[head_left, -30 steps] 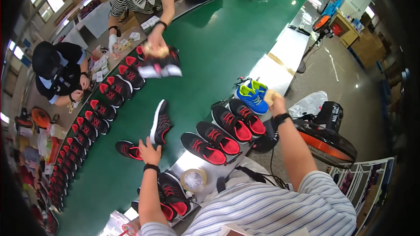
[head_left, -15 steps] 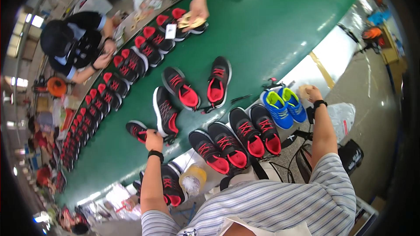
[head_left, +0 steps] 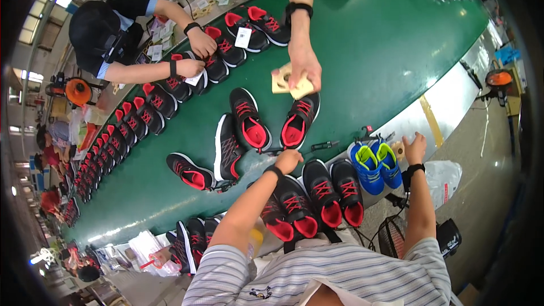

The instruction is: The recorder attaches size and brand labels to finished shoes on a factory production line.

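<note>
My left hand (head_left: pixel 289 160) has its fingers curled at the near edge of the green table, close to the heel of a black shoe with red laces (head_left: pixel 300 120). Whatever is in those fingers, if anything, is hidden. To the left, more black-and-red shoes lie on the green surface, one of them on its side (head_left: pixel 226 147). My right hand (head_left: pixel 415 148) is raised with fingers apart, beside a tan piece with a hole (head_left: pixel 398 150) and a pair of blue shoes with lime lining (head_left: pixel 369 167). Several black-and-red shoes (head_left: pixel 323 187) stand between my arms.
A co-worker's hand (head_left: pixel 305 68) holds tan cut-out pieces over the right-hand shoe's toe. Another person (head_left: pixel 93 31) handles a long row of black-and-red shoes (head_left: pixel 150 114) along the far edge. A clear plastic bag (head_left: pixel 443 184) hangs at right; a fan (head_left: pixel 391 232) stands below.
My left hand has left the small shoe at the left and moved right. My right hand has parted from the tan piece. A co-worker's hand has reached farther in with tan pieces.
</note>
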{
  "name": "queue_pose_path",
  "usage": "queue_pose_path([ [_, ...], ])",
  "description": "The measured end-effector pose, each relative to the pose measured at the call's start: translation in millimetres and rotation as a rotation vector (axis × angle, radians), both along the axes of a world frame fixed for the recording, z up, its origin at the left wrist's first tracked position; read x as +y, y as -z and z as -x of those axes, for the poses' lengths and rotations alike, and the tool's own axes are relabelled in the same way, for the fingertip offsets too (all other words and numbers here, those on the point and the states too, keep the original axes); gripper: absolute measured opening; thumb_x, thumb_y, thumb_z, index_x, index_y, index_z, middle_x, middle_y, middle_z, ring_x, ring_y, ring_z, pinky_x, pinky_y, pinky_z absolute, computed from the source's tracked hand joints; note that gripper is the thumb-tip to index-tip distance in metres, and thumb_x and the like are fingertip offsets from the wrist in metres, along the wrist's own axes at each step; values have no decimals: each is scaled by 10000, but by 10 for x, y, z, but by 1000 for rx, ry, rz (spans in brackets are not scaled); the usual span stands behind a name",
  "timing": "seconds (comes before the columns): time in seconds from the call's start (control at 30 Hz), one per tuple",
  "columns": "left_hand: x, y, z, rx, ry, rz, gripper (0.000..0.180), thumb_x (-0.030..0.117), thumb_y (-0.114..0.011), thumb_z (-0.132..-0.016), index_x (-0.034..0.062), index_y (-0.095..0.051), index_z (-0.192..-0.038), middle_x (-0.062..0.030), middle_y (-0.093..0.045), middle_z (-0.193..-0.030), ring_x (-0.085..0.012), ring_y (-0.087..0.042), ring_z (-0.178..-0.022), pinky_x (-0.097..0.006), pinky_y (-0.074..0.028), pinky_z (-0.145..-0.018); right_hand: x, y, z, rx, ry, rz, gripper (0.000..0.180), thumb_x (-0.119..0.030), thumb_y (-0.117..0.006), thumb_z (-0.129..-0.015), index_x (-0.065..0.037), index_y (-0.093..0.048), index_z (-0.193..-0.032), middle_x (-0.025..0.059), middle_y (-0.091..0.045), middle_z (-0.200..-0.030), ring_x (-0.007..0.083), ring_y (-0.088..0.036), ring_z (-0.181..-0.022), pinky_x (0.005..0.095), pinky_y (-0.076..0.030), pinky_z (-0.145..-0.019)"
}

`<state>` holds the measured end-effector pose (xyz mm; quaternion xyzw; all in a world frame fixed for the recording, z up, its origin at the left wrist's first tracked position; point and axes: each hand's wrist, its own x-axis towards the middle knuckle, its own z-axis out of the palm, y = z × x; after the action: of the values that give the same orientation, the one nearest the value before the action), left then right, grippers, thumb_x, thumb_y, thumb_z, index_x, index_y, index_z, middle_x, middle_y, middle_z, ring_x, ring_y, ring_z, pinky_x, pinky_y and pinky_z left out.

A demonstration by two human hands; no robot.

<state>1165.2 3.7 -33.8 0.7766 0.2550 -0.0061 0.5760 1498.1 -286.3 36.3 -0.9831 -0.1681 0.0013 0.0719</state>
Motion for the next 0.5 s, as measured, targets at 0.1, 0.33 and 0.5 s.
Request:
queue_pose_path([
  [0.1,72,-1042,29,111,-150,780,194,180,-434,-899,33,-560,-887,55,-351,-543,-42,-322,-440,-212,-250,-402,488,-452,256,227,-50,-598,372,-250,-579,-837,14,-492,-1084,155,-536,-1043,258,-509,-1000,342,-416,-833],
  [0.33,-48,-2796,1380,-363,-646,852,160,172,-456,-907,42,-494,-821,59,-282,-567,-43,-256,-468,-211,-211,-434,2258,-1105,1592,1977,92,-1356,539,-437,-428,-895,-33,-355,-1245,154,-450,-1240,253,-472,-1105,396,-381,-946],
  [0.5,-824,-3640,2596,-490,-1010,659,221,161,-436,-897,133,-336,-701,45,-270,-568,-47,-267,-461,-199,-208,-409,2698,-1006,1681,1683,256,-1852,449,-339,-424,-914,-61,-337,-1257,154,-461,-1221,274,-474,-1096,389,-394,-956],
])
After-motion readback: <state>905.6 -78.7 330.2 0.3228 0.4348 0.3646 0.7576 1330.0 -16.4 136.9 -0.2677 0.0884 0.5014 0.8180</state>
